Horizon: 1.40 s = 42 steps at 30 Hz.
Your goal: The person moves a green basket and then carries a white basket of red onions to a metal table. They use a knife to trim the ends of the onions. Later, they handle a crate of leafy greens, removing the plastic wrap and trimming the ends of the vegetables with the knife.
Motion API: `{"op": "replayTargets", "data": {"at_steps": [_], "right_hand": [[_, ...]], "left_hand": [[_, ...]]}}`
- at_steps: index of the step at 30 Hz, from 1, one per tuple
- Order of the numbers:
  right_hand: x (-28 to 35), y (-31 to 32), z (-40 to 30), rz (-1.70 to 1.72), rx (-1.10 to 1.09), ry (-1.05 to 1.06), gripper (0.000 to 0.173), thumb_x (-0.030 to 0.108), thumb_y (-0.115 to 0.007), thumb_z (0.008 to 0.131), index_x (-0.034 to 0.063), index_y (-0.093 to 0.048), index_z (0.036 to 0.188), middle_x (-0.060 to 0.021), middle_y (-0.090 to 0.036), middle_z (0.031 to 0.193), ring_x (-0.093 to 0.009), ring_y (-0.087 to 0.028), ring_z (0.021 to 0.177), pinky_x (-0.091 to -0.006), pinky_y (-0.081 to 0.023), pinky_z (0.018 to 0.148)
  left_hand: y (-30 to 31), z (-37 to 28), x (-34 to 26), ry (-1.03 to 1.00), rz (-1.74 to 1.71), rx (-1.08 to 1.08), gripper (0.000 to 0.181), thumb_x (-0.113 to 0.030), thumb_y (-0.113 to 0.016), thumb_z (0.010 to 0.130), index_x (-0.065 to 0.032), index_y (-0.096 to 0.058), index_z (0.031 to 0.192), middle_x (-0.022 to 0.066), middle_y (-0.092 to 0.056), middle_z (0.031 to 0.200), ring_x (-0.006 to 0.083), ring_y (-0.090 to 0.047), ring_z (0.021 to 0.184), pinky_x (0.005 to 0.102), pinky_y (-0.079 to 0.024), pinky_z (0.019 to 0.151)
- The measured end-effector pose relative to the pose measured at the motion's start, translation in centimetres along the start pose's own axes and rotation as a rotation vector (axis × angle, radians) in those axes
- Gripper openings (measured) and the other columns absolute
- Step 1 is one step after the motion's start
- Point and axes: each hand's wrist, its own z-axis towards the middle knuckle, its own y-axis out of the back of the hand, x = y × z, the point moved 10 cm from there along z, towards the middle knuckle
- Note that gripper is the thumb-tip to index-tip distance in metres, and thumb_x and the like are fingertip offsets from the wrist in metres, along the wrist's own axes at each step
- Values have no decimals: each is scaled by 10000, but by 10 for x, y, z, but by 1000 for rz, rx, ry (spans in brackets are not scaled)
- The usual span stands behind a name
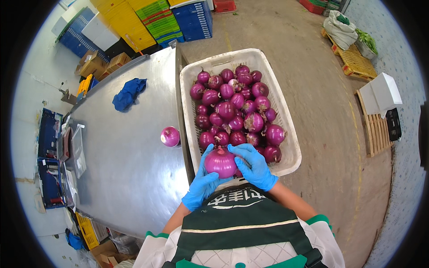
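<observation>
My left hand, in a blue glove, cups a large red onion from below and the left. My right hand, gloved too, has its fingertips against the onion's upper right side; whether it grips the onion or only touches it I cannot tell. The onion's stem end points away from me. Beneath and beyond my hands, a white plastic crate holds many red onions. One more onion, with a pale cut-looking end, lies on the stainless steel table left of the crate.
A crumpled blue cloth lies on the table's far part. Clear plastic bags are at its left edge. Stacked blue crates and yellow bins stand beyond. Right, a wooden pallet bears a white box.
</observation>
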Motion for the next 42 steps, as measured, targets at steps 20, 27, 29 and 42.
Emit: {"op": "replayTargets", "data": {"at_steps": [20,27,29,42], "right_hand": [[-22,-9,6,214,144,-407,318,175,-624,867,66,-598,1164,-87,-630,942,-193,-620,836,-314,-489,772],[-20,-49,-17,513,393,-755,309,205,-682,850,43,-586,1094,0,-574,819,-72,-504,678,-231,-433,603],[-66,-22,-27,149,79,-409,358,157,-609,883,51,-559,1222,0,-592,868,-60,-515,671,-228,-447,591],[-128,44,-91,485,-277,-929,256,191,-530,948,64,-608,1156,0,-559,718,-53,-476,531,-198,-388,487]], "left_hand": [[-1,-1,-18,-79,725,71,986,-101,-822,643,-148,-247,1443,97,-345,1406,237,-381,1298,364,-346,1086],[43,25,-78,-401,952,-148,965,-125,-836,625,-116,-285,1417,109,-372,1374,250,-424,1252,371,-380,1054],[91,46,-141,-567,833,-377,962,-137,-832,610,-104,-297,1409,124,-381,1360,262,-438,1233,381,-396,1040],[198,157,-237,61,2238,-398,908,-213,-806,520,-157,-428,1343,254,-494,1207,434,-544,1055,479,-473,906]]}}
